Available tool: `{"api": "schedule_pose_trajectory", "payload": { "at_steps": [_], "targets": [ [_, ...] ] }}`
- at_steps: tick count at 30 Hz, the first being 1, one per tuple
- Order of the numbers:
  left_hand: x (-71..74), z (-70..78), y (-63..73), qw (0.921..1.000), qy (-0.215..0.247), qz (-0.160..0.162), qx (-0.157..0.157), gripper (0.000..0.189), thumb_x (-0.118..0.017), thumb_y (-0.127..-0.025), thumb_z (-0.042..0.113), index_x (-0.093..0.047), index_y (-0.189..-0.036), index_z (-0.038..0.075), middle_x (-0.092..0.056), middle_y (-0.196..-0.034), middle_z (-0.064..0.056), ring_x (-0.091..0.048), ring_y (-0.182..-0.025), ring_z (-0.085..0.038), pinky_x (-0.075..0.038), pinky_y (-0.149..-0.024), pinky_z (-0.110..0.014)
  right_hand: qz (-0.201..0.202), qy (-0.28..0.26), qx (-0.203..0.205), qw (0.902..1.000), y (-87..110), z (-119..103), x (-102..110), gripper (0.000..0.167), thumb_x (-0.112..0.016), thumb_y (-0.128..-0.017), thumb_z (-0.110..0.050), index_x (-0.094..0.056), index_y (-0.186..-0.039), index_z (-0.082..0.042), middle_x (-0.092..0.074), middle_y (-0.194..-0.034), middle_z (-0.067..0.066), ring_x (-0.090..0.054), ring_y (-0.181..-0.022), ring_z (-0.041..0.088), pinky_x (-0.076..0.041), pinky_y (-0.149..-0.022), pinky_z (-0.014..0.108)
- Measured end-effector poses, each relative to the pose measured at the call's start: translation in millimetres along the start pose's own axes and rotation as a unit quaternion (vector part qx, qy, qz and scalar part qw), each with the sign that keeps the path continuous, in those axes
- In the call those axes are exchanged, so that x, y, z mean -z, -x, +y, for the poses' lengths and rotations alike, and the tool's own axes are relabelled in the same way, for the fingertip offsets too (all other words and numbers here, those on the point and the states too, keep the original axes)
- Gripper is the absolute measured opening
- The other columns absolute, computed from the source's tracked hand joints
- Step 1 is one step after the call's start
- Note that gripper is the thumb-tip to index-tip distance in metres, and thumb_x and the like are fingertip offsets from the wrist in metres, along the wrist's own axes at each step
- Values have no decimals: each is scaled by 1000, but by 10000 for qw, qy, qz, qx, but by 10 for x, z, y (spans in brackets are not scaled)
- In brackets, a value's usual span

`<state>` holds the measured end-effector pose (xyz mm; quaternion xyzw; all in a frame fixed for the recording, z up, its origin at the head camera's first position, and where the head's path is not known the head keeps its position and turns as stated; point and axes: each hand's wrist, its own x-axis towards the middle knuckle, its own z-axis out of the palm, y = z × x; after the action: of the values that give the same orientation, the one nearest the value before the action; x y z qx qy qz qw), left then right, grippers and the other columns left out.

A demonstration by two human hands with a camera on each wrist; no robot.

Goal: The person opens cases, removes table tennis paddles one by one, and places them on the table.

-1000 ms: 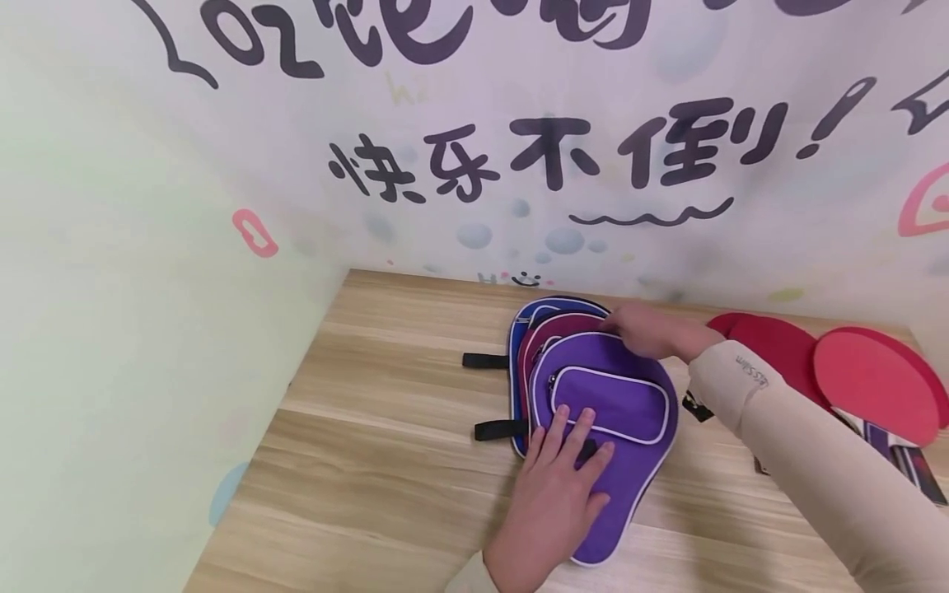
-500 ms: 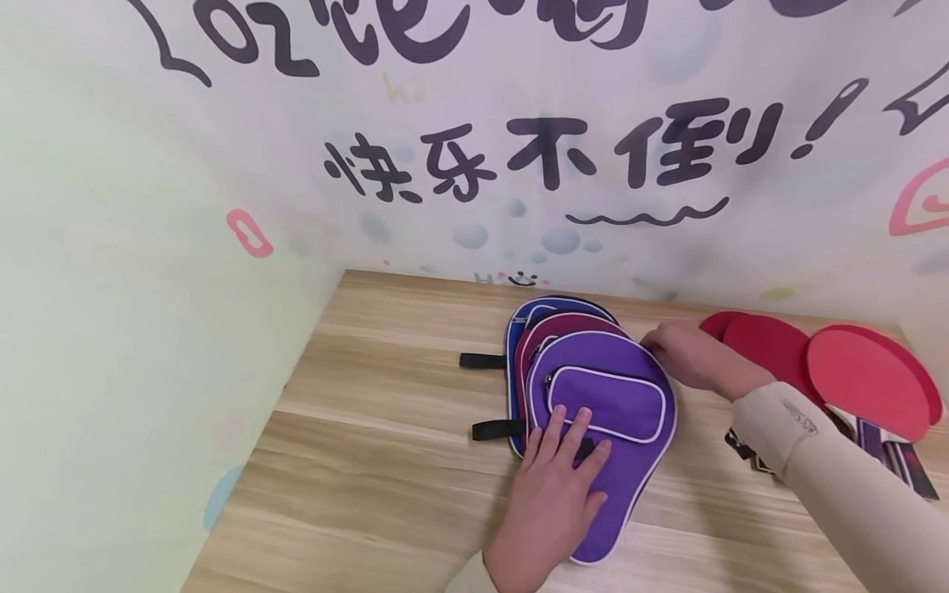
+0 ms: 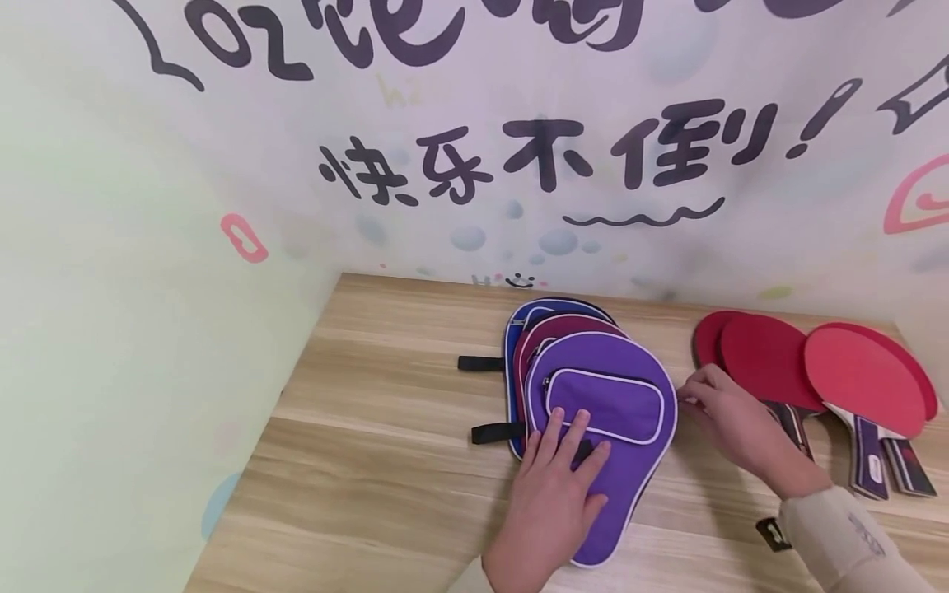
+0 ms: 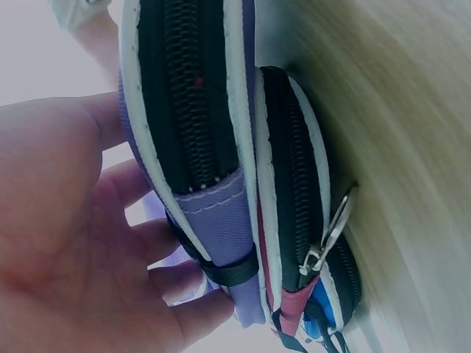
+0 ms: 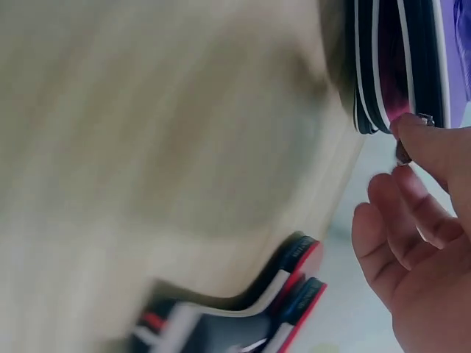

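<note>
A purple table tennis paddle case (image 3: 608, 403) with white piping lies on top of a maroon case (image 3: 528, 350) and a blue case (image 3: 513, 338). My left hand (image 3: 549, 494) rests on its front with fingers spread, just below the small pocket. At the case's right edge my right hand (image 3: 741, 428) pinches a metal zipper pull (image 5: 402, 153) between thumb and finger, the other fingers loosely bent. Along the side of the purple case runs a black zipper (image 4: 190, 95), shut over the stretch seen in the left wrist view. A silver pull (image 4: 335, 235) hangs from the maroon case.
Several red table tennis paddles lie to the right, dark red ones (image 3: 767, 358) partly behind the right hand and lighter ones (image 3: 860, 375) farther right. Black straps (image 3: 497, 432) stick out left of the cases. A printed wall (image 3: 445, 272) borders the wooden table (image 3: 371, 461).
My right hand has moved along the purple case's zipper, from its far top edge round to the right side and nearer me. The left hand has stayed in place on the case.
</note>
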<state>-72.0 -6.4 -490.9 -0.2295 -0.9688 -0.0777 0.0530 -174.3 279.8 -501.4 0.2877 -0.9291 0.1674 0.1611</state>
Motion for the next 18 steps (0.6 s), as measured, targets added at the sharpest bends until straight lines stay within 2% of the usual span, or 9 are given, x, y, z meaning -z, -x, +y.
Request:
{"api": "schedule_pose_trajectory", "payload": {
  "at_steps": [4,9,13,14,16,18],
  "targets": [
    [-11,2,0,10000,45,6,5,58,-70,-92,52,-55,-146,38,-33,-168,2,-27,-158,-28,-45,-115,-49,243,59,-118,9996,211,-134,-1,29,-86,-70,1,-74,-91,-14,-65,-91,-6,-62,-77,8,-49,-69,20],
    [-23,6,-5,9999,52,95,-9,58,-70,-91,52,-56,-145,37,-35,-167,1,-29,-157,-29,-46,-115,-50,354,128,-187,9991,414,-317,-29,28,-85,-70,-2,-74,-91,-17,-64,-84,-12,-60,-72,3,-50,-62,24],
    [-34,6,-4,9999,96,88,-8,58,-70,-91,52,-56,-145,37,-34,-167,1,-29,-157,-29,-45,-114,-50,445,-184,-52,9988,540,-504,-85,6,-80,-85,-19,-74,-88,-18,-64,-81,-15,-60,-70,-2,-49,-62,18],
    [-34,4,-5,9999,111,64,2,58,-70,-91,52,-56,-145,38,-34,-168,2,-29,-157,-28,-45,-115,-50,466,-311,-13,9984,563,-558,-102,5,-78,-87,-22,-74,-88,-19,-64,-81,-15,-60,-70,-3,-49,-62,16],
    [-31,-2,-8,9999,145,7,34,57,-70,-92,51,-55,-146,38,-33,-168,2,-28,-157,-28,-44,-116,-50,444,-527,56,9976,605,-664,-135,5,-79,-87,-23,-74,-88,-20,-64,-81,-17,-61,-71,-4,-49,-64,12],
    [-29,-7,-14,9998,163,-39,58,57,-69,-92,51,-54,-146,39,-32,-169,3,-27,-158,-27,-44,-116,-49,329,-723,86,9968,643,-772,-163,12,-83,-82,-16,-74,-88,-21,-64,-82,-18,-61,-73,-6,-49,-67,10]
  ]
}}
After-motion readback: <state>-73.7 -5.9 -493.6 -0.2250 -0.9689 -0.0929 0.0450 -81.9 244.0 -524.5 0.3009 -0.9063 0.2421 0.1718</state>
